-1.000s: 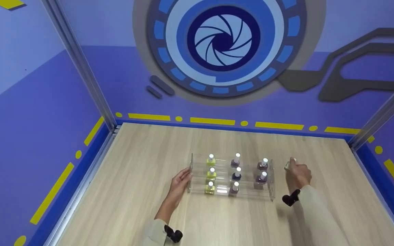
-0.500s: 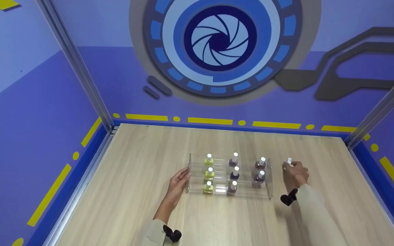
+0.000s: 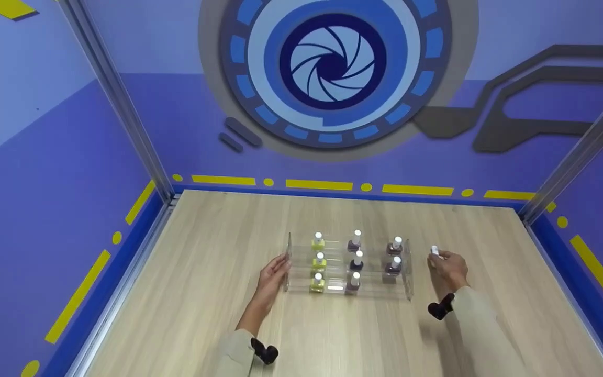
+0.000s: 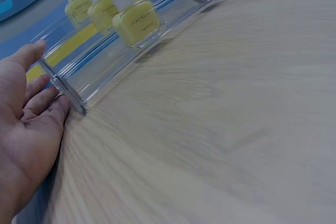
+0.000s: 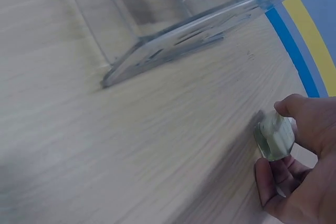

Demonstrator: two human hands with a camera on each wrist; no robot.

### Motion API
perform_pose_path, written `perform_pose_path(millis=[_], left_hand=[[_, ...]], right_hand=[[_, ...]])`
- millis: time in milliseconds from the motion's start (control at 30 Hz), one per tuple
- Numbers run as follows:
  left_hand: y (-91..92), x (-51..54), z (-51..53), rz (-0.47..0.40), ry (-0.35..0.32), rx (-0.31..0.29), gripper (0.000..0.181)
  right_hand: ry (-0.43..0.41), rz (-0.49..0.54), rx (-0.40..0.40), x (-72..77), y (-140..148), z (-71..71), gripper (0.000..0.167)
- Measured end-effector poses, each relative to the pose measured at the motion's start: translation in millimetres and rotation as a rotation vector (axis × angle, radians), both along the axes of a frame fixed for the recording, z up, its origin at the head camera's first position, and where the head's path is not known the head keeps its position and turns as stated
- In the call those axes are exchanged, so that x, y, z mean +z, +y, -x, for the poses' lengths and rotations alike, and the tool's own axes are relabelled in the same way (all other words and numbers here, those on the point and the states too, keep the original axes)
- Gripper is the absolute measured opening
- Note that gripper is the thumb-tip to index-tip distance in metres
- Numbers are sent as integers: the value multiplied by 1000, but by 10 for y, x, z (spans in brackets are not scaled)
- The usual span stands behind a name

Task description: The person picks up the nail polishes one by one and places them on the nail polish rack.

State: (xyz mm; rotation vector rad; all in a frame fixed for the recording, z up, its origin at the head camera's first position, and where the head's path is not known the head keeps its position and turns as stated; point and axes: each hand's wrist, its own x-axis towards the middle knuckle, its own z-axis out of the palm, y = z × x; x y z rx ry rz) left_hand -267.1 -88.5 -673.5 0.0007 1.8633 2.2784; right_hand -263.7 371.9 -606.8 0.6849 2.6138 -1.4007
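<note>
A clear acrylic display rack (image 3: pixel 335 288) stands on the table in tiers. It bears yellow nail polish bottles (image 3: pixel 317 263) in a left column, dark ones (image 3: pixel 356 263) in the middle, and two dark bottles (image 3: pixel 393 267) at the right. My left hand (image 3: pixel 271 277) holds the rack's left end panel (image 4: pixel 68 92), thumb at its edge and fingers against its outer face. Right of the rack, my right hand (image 3: pixel 450 268) pinches a pale greenish nail polish bottle (image 5: pixel 275 136) between thumb and fingers. Its white cap (image 3: pixel 434 250) points up in the head view.
The rack's right end panel (image 5: pixel 194 27) lies between its shelves and my right hand. Wooden table (image 3: pixel 218 235) surrounds the rack. Blue-purple walls (image 3: pixel 176 131) rise at the back and sides, with metal posts (image 3: pixel 118 99) at the corners.
My right hand has moved slightly left toward the rack with the pale bottle, whose white cap now shows more plainly. The left hand stays at the rack's left end. The head view has shifted slightly.
</note>
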Motion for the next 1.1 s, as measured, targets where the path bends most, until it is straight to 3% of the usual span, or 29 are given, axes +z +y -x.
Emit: perform_pose_path(millis=[100, 367, 733, 1100], left_hand=[[8, -18, -21, -2, 9, 0, 61], [3, -12, -23, -1, 2, 20, 57], [13, -1, -30, 8, 3, 22, 55], [8, -4, -12, -20, 5, 7, 57]], right_hand=[[-4, 28, -13, -16, 2, -59, 55], [18, -28, -12, -10, -37, -121, 49], [85, 103, -142, -19, -76, -169, 48], [142, 203, -137, -8, -24, -202, 44]])
